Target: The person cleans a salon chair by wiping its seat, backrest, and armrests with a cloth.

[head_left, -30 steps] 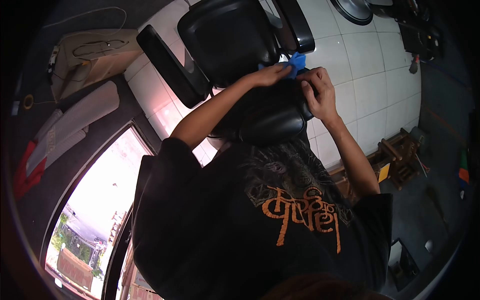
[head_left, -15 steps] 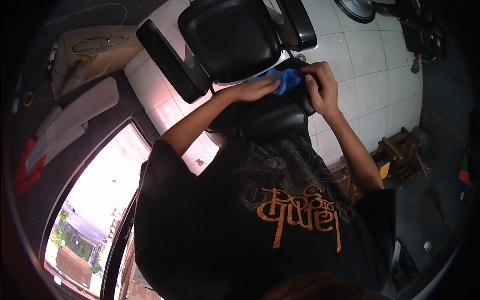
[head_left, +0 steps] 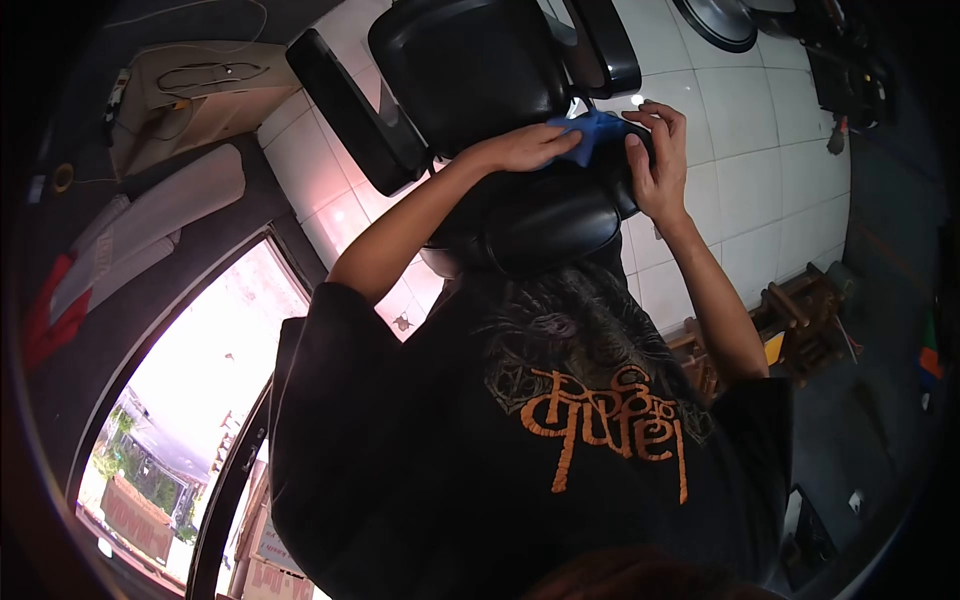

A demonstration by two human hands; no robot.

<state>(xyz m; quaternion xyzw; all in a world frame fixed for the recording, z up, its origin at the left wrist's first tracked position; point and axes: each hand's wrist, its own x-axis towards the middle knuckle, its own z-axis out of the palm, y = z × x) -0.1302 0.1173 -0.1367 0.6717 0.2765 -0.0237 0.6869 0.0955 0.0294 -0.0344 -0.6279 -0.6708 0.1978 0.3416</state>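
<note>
A bunched blue cloth (head_left: 592,135) lies against the back of a black padded chair. My left hand (head_left: 525,148) is closed on the cloth, fingers laid over its left part. My right hand (head_left: 660,165) is at the right edge of the chair's backrest (head_left: 550,228), thumb and fingers bent and apart, with no object visible between them. Whether its fingertips press on the backrest, I cannot tell. Beyond the cloth is the black chair seat (head_left: 470,75), between a left armrest (head_left: 355,115) and a right armrest (head_left: 603,50).
White floor tiles (head_left: 740,180) surround the chair. A round metal base (head_left: 718,20) stands at the upper right. Wooden furniture (head_left: 800,310) is at the right. A cardboard box (head_left: 195,95) and rolled sheets (head_left: 160,220) lie left, near a bright doorway (head_left: 200,380).
The cloth and my left hand have shifted slightly right and up along the chair back. My right hand has moved a little right, its fingers more spread from the thumb.
</note>
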